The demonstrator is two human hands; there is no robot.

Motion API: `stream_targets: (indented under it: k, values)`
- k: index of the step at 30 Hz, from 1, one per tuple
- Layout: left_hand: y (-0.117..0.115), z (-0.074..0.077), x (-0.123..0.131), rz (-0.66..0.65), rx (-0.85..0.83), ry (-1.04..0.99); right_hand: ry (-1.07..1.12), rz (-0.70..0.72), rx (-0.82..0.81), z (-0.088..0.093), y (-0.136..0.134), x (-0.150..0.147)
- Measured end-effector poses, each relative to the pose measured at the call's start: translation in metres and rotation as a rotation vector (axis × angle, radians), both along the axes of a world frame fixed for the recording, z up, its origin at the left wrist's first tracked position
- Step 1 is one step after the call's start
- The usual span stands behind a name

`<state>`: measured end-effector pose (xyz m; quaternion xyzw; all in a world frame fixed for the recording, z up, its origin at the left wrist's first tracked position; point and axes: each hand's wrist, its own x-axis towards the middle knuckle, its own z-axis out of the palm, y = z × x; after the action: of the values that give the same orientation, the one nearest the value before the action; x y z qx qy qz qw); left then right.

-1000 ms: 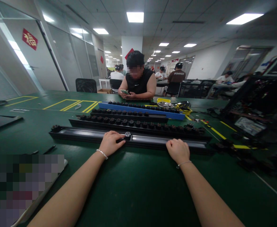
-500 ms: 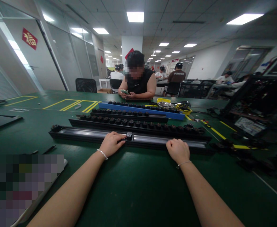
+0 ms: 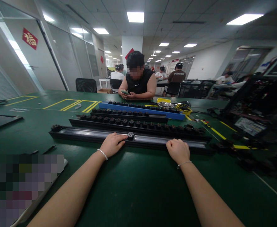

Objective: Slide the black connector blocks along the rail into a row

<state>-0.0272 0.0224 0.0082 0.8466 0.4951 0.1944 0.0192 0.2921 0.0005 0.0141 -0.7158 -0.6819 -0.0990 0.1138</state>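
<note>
A long black rail (image 3: pixel 81 134) lies crosswise on the green table (image 3: pixel 133 183) in front of me. A small black slider piece (image 3: pixel 130 136) sits in its channel near the middle. My left hand (image 3: pixel 112 144) rests on the rail with fingers curled, fingertips pushing against the slider from its left. Further right, my right hand (image 3: pixel 178 150) is a closed fist gripping the rail's near edge. Each wrist wears a thin bracelet.
Behind the rail lie two more black rails (image 3: pixel 133 123) filled with several black knobs, then a blue one (image 3: pixel 140 110). A person in black (image 3: pixel 138 82) sits across the table with a phone. Dark equipment (image 3: pixel 254 110) crowds the right; a flat panel (image 3: pixel 43 189) lies at near left.
The slider has moved a little to the right along the rail, pushed by my left fingertips. My right hand has stayed where it was.
</note>
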Motion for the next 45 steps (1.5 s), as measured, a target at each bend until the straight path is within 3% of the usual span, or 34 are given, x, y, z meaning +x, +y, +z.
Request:
stream_targets:
  k: [7, 18, 22, 45]
  values:
    - [-0.002, 0.001, 0.002, 0.021, 0.021, 0.057, 0.059, 0.034, 0.082, -0.001, -0.002, -0.001]
    - [-0.005, 0.0, 0.007, 0.053, 0.055, 0.099, 0.214, 0.441, 0.1, -0.001, -0.02, -0.065]
    - [-0.005, -0.001, 0.011, 0.021, 0.076, 0.11, 0.187, 0.506, 0.084, -0.004, -0.022, -0.077]
    - [-0.009, -0.001, 0.018, 0.017, 0.107, 0.147, 0.075, 0.416, 0.005, -0.01, -0.021, -0.088]
